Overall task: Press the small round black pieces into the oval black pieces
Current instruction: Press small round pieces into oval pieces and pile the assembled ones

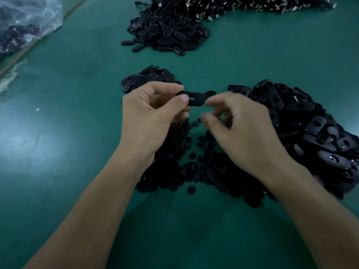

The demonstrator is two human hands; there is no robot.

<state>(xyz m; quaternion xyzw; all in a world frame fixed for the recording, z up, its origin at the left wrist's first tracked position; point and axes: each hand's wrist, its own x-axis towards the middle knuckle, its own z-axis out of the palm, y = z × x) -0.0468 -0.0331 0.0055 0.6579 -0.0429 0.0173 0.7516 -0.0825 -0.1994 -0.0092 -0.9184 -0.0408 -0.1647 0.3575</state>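
Left hand [151, 115] fingers pinch 1 oval piece [194, 98], hole empty. Right hand [242, 131] blurred, fingers curled; I cannot tell its hold. Large oval pile [314, 133] on table [73, 136] remains: early, I judge.

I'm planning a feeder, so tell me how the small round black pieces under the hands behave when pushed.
Probably light, easily scattered: the small round black pieces lie in a loose heap on the green table. Round, so one on edge might roll. Tiny beside the left hand, likely fiddly to pinch.
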